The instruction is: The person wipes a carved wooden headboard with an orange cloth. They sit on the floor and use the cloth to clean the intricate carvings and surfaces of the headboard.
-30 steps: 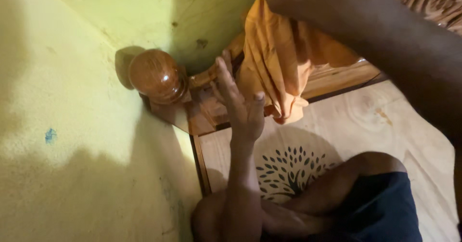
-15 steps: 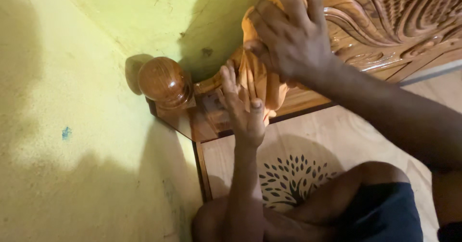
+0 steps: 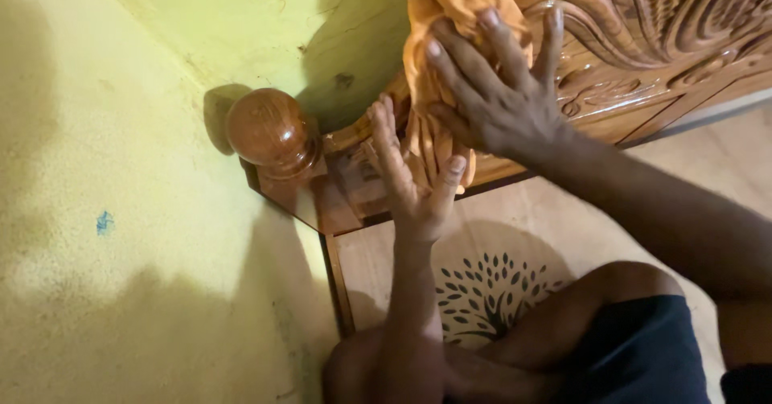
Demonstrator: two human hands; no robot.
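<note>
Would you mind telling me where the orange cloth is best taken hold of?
Grip the orange cloth at its bunched upper part, coming from the front, probably: there the right hand presses it flat against the carved headboard, while the lower end hangs loose beside the left hand.

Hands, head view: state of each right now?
Left hand: open, flat against the carved brown wooden headboard, holding nothing.
Right hand: fingers spread, pressing the orange cloth on the headboard.
</note>
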